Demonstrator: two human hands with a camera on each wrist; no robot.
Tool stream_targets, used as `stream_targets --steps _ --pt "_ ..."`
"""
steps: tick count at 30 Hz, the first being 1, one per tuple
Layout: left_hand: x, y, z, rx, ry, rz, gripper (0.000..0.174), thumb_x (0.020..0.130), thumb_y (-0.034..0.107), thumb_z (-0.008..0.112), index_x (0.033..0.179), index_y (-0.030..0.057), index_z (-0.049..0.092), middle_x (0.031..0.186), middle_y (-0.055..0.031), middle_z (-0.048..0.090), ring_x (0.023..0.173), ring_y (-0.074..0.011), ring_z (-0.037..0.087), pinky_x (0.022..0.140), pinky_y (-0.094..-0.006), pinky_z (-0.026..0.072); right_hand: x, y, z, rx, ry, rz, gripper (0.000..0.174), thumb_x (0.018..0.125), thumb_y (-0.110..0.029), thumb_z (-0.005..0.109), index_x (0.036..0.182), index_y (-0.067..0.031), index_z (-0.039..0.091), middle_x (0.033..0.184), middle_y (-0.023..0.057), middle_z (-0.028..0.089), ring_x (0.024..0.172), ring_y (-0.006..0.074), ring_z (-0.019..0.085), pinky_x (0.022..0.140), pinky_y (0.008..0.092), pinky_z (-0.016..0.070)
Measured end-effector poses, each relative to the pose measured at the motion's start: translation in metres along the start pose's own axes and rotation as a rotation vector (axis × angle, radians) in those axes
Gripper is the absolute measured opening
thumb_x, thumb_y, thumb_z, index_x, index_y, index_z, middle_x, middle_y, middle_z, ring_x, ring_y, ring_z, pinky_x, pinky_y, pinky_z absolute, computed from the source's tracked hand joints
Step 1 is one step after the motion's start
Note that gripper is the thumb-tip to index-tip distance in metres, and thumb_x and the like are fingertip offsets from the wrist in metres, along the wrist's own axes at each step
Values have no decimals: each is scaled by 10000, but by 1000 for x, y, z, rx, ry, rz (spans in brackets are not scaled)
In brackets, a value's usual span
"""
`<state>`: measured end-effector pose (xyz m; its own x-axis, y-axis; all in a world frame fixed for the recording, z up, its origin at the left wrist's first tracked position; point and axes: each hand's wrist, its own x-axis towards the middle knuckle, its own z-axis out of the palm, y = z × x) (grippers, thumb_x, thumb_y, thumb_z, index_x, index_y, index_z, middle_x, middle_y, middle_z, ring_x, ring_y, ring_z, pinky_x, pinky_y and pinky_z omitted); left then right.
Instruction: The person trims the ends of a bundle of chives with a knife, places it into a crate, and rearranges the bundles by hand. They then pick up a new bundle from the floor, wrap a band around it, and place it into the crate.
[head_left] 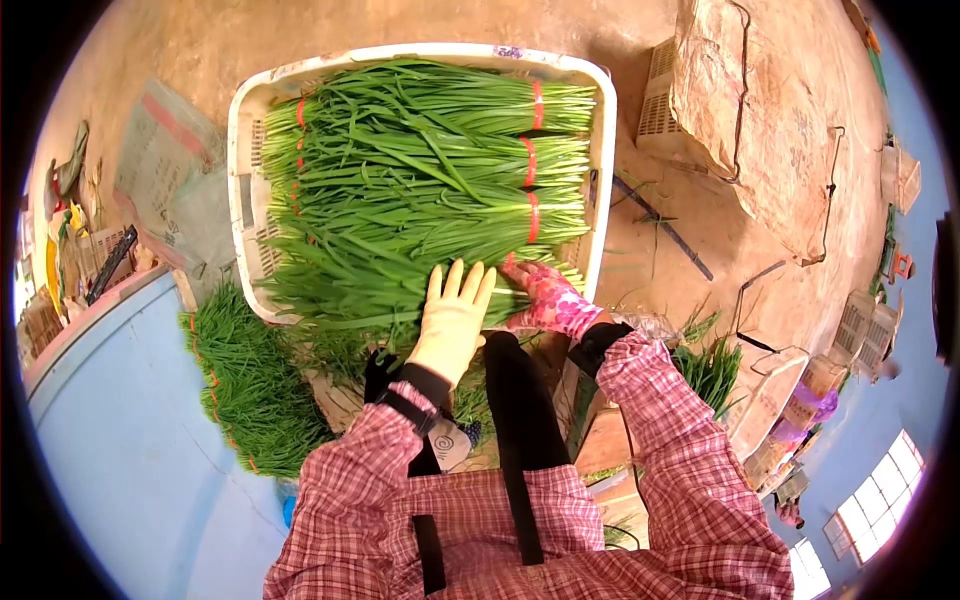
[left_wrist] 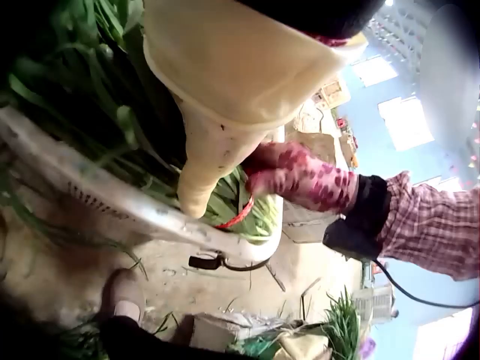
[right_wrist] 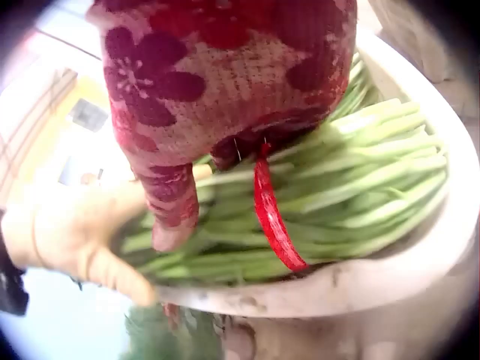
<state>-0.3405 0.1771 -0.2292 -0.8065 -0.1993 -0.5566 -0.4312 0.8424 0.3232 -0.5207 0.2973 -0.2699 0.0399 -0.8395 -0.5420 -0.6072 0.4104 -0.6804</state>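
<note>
Long bunches of garlic chives lie side by side in a white plastic crate, bound near their pale stem ends with red bands. My left hand, in a cream rubber glove, rests on the leaves of the nearest bunch with its fingers straight. In a pink floral glove, my right hand holds that bunch at the stem end, thumb on the near side and fingers over the top. Its red band shows beside the fingers in the right wrist view. Leaves hide part of the bunch's middle.
More banded chives lie at the left beside a light-blue surface. A grey sack is left of the crate. At the right stand a covered crate and loose chives. A dark strip lies on the floor.
</note>
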Motion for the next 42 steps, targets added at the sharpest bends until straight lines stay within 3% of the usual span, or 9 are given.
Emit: stream_targets --steps 4,8,13,18,27,33,35,38,42 --pt "-16 2 16 -111 78 -6 1131 701 414 866 1596 89 257 1632 -111 323 1502 -363 277 1236 -550 172 6 2 -19 -129 392 61 674 759 -219 834 1350 -24 575 1323 204 596 1248 395 539 1063 474 436" --pt "-10 8 19 -143 87 -70 1075 719 434 851 1583 97 306 1611 -113 363 1493 -358 296 1240 -550 165 43 24 -35 -213 538 -5 700 698 -215 855 1307 -13 574 1312 191 601 1247 380 535 1079 469 404" --pt "-25 18 28 -200 92 -108 1068 722 369 846 1590 90 289 1619 -125 346 1495 -387 287 1232 -579 179 63 36 -46 -448 382 49 849 632 -360 893 1336 -11 573 1312 180 614 1256 351 548 1070 454 412" --pt "-25 21 34 -181 93 -140 1061 727 398 832 1593 109 292 1634 -92 331 1508 -366 273 1234 -579 180 72 22 -71 -499 215 101 817 609 -478 885 1268 -59 643 1103 142 656 1071 335 598 904 460 452" --pt "-22 19 40 -159 115 -148 1035 746 439 819 1588 118 309 1624 -85 339 1495 -357 291 1230 -567 191 83 32 -66 -509 139 103 814 588 -482 900 1242 -58 663 1144 154 666 1115 350 596 964 478 444" --pt "3 12 5 -307 183 -119 746 796 413 789 1416 73 552 1469 -139 542 1394 -317 457 1196 -516 288 85 31 -71 -588 99 53 830 578 -465 903 1263 -67 654 1127 153 667 1140 356 586 948 483 464" --pt "30 14 3 -696 377 -110 507 907 342 731 1283 14 643 1330 -145 650 1271 -303 576 1065 -425 461 83 39 -63 -569 156 -28 804 559 -417 893 1236 -58 652 1119 145 663 1120 355 583 944 472 452" --pt "65 28 -1 -2484 -78 -759 698 966 320 711 1461 -66 407 1498 -221 470 1308 -315 545 1023 -404 511 78 44 -57 -541 324 -137 691 571 -340 845 1167 -46 657 1064 120 649 1043 330 585 883 459 446" --pt "98 27 53 -3102 317 -905 650 887 218 799 1320 -66 406 1340 -202 478 1236 -378 521 993 -567 560 69 44 -50 -618 376 -152 594 653 -274 793 1189 -64 645 995 92 616 1021 295 581 860 444 436"
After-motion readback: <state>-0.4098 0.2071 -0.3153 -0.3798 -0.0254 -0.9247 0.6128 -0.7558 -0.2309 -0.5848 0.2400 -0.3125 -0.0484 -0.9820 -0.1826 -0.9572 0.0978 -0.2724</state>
